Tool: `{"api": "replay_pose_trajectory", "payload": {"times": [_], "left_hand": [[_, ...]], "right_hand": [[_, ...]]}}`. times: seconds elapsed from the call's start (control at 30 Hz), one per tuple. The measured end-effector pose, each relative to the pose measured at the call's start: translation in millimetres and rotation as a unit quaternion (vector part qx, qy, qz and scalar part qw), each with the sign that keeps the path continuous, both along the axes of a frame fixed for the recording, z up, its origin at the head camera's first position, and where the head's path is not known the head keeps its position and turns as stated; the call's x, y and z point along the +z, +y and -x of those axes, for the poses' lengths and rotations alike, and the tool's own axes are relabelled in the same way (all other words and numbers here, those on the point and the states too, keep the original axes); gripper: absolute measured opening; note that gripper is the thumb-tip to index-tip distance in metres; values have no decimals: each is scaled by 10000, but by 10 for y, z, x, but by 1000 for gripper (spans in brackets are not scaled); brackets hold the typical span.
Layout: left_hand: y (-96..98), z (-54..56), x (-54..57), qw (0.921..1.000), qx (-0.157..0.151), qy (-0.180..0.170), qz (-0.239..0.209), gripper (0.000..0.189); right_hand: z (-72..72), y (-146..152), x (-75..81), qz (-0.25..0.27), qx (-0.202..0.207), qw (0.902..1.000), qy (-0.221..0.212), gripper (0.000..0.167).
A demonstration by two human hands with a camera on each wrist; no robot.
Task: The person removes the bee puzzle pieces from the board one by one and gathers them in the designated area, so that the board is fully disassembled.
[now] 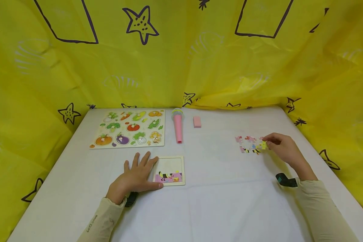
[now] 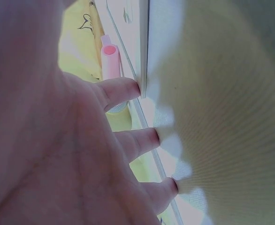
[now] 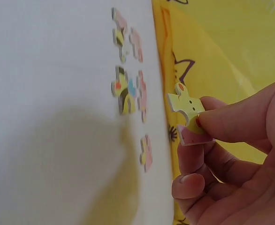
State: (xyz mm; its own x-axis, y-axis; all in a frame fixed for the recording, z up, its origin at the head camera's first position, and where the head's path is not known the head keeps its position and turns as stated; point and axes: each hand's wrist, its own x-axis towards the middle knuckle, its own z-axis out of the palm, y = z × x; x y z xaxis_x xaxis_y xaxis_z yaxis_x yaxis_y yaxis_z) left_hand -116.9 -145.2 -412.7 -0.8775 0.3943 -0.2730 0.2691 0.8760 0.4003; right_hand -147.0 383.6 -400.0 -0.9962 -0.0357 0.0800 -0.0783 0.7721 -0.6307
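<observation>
In the head view my left hand (image 1: 138, 176) lies spread at the left side of a small wooden puzzle frame (image 1: 184, 168), thumb on its lower edge and forefinger by its upper left corner. Along the bottom of the frame sit fitted puzzle pieces (image 1: 172, 177) in pink, yellow and black. Off to the right, my right hand (image 1: 282, 148) pinches a yellow and pink puzzle piece (image 3: 192, 110) between thumb and fingers, held above the table. Several loose puzzle pieces (image 1: 248, 148) lie on the cloth beside that hand, in pink, yellow, black and blue.
A vegetable peg board (image 1: 130, 129) lies at the back left. Right of it are a pink toy microphone (image 1: 177, 126) and a pink block (image 1: 197, 122). A yellow patterned curtain (image 1: 169, 67) hangs around the white-covered table (image 1: 224, 205).
</observation>
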Motion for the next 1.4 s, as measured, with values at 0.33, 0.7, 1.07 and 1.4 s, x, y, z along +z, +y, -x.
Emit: {"api": "replay_pose_trajectory", "payload": {"times": [0.33, 0.7, 1.07, 1.4], "left_hand": [[-9, -19, 20, 10000, 31, -7, -86, 104], [-9, -8, -7, 9998, -30, 19, -171, 104], [-8, 4, -11, 10000, 11, -5, -61, 104], [-7, 2, -17, 10000, 33, 15, -27, 104]], "right_hand": [[42, 115, -28, -90, -115, 9993, -334, 25], [74, 208, -123, -84, -166, 9980, -599, 20], [80, 269, -140, -396, -109, 9973, -608, 22], [104, 287, -151, -590, 136, 9955, -736, 19]]}}
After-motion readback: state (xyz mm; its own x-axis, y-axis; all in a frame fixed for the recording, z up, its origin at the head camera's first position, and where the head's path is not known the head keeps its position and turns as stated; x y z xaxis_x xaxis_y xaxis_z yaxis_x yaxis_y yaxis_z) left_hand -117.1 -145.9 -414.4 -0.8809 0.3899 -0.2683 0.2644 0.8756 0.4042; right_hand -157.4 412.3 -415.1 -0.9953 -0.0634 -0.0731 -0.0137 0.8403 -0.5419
